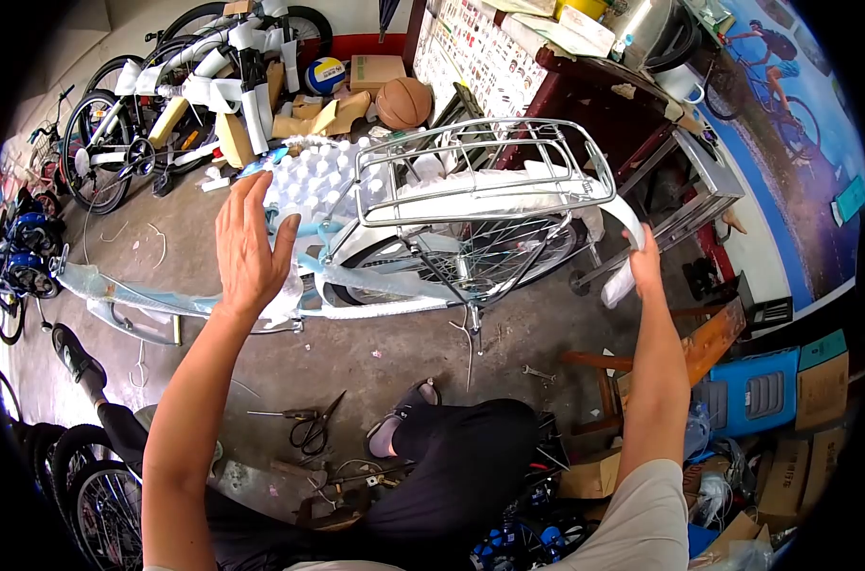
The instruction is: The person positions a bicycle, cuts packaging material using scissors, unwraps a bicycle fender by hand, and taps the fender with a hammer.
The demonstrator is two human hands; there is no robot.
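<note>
A bicycle frame (pixel 385 303) in clear and pale wrap lies across the middle, with a rear wheel (pixel 499 252) and a chrome rear rack (pixel 480 207) on it. My right hand (pixel 646 262) is closed on the end of the white rear fender (pixel 626 214), at the right of the rack. My left hand (pixel 251 243) is raised over the wrapped frame with its fingers up and the thumb apart, holding nothing. White plastic wrap (pixel 619 285) hangs just below my right hand.
Scissors (pixel 318 423) and a wrench (pixel 539 374) lie on the floor (pixel 356 366). Wrapped bicycles (pixel 204 90), a basketball (pixel 403 103) and bottles (pixel 328 176) stand behind. At right are a metal stand (pixel 685 205), a blue stool (pixel 751 392) and cardboard (pixel 789 476).
</note>
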